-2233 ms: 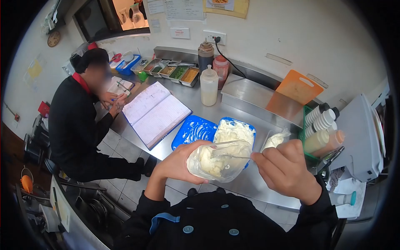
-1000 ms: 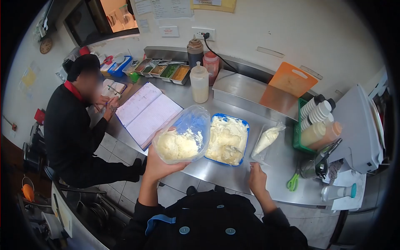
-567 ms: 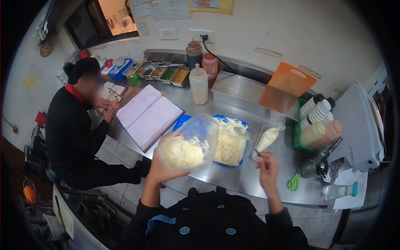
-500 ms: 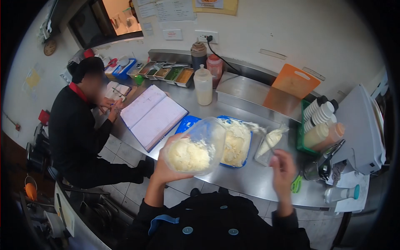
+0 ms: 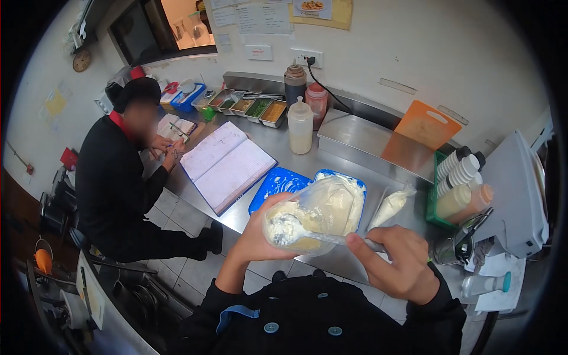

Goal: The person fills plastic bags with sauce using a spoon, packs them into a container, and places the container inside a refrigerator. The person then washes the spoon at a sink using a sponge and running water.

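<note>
At the far left a co-worker [image 5: 118,183] in black bent towards a small book [image 5: 173,125], both hands close to it; next, a large ledger [image 5: 229,163] lay spread on the steel counter [image 5: 279,148], with a row of metal trays [image 5: 248,107] behind it; a blue lid [image 5: 277,184], streaked with cream, lay just beside the ledger's right edge; nearer the wearer, the left hand [image 5: 254,235] was clamped round a clear plastic bag [image 5: 316,210], holding it up in front of the lid and a blue tub [image 5: 364,198]; the spoon [image 5: 328,238] had its cream-coated bowl within the bag's outline, how deep I could not tell; its handle ran rightwards to the right hand [image 5: 399,263], whose thumb and fingers were pressed together on it; beyond that hand lay a filled piping bag [image 5: 390,207]; a green basket [image 5: 433,207] of cups and bottles stood farther right.
</note>
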`<action>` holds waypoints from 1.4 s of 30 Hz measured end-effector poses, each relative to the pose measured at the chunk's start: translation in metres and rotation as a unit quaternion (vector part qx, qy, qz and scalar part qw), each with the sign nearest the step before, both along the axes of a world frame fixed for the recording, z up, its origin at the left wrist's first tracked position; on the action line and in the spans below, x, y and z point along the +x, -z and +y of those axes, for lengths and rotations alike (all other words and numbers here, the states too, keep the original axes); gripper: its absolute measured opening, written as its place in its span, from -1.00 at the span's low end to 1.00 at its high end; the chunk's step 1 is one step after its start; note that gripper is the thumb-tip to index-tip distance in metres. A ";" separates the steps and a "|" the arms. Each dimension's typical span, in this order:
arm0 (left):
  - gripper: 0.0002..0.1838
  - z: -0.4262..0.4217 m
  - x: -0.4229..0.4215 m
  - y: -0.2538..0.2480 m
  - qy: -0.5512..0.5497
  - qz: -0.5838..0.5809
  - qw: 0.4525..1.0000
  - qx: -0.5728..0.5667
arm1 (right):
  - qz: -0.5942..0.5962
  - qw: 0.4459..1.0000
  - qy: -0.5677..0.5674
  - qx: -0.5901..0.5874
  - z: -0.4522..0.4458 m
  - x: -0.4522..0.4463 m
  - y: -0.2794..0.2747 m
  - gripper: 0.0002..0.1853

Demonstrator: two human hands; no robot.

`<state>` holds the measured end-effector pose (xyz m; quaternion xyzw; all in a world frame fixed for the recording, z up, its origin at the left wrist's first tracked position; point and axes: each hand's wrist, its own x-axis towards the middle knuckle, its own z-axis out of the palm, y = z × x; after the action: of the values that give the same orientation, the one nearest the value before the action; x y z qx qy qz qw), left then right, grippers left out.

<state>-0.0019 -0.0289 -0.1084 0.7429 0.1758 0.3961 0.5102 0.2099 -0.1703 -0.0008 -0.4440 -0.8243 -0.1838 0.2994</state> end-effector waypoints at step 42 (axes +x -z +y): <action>-0.17 -0.013 0.019 0.000 -0.283 0.077 0.930 0.222 | -0.005 0.986 0.101 -0.134 0.005 -0.016 -0.006 -0.62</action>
<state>0.0170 -0.0424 -0.1081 0.7850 0.3247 0.4946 0.1839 0.1942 -0.1657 0.0052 -0.5604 -0.7937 -0.1027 0.2131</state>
